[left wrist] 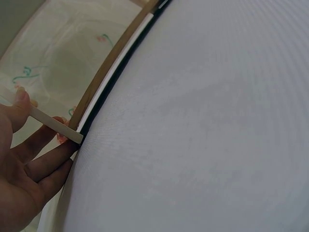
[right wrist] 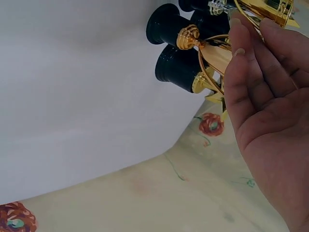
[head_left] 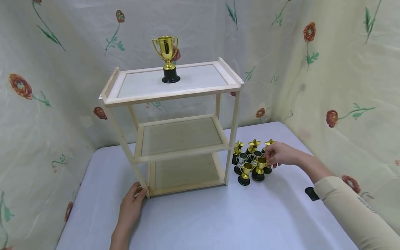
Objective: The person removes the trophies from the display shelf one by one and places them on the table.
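A light wooden three-tier shelf [head_left: 184, 151] stands on the white-covered table. My left hand [head_left: 130, 206] grips the foot of its front left leg [left wrist: 55, 124], with thumb and fingers on either side of the post. To the right of the shelf, my right hand [head_left: 280, 154] pinches the handle of a small gold trophy cup [head_left: 260, 163] on a black base. This cup is at the front of a tight cluster; in the right wrist view the fingertips meet at its thin gold handle [right wrist: 252, 19]. A larger gold trophy cup [head_left: 166, 50] stands upright on the top tier.
Beside the pinched cup is another small gold cup [head_left: 247, 169]. Behind them stand a silver cup [head_left: 242, 159] and several gold star trophies [head_left: 254, 143]. A black object [head_left: 311, 193] lies near the right sleeve. Flower-printed curtain [head_left: 343, 86] surrounds the table.
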Tool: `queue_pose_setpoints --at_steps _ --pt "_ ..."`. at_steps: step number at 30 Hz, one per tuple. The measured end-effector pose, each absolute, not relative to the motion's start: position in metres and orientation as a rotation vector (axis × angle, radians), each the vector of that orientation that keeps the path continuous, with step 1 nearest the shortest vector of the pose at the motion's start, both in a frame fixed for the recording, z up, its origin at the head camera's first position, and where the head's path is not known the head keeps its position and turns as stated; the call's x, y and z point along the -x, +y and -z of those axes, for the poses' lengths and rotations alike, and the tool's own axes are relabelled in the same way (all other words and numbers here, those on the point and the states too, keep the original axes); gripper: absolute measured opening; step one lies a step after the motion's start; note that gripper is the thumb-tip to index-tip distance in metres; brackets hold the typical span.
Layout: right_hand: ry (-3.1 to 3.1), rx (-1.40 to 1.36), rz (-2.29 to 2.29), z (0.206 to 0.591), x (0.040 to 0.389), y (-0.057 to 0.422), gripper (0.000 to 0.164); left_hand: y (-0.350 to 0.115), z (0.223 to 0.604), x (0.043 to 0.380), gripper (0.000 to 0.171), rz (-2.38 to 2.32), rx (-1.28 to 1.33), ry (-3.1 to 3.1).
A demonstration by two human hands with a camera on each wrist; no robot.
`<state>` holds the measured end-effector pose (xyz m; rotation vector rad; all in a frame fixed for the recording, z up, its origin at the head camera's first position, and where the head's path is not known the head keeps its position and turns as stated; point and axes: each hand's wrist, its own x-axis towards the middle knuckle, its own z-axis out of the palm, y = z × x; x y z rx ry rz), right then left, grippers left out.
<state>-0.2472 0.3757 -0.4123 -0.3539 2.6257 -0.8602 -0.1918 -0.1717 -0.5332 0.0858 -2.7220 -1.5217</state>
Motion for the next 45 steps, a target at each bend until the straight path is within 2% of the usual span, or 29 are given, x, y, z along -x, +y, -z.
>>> queue_pose_setpoints --at_steps 24,40,45 --pt "2.629 0.378 0.861 0.422 0.244 0.374 0.012 -0.171 0.532 0.192 0.043 1.538 -0.110 -2.723" --pt "2.633 0.349 0.851 0.427 0.240 0.376 0.007 -0.171 0.532 0.192 0.044 1.552 -0.116 -2.721" --pt "2.639 0.341 0.844 0.426 0.241 0.379 0.011 -0.171 0.531 0.192 0.042 1.556 -0.112 -2.720"
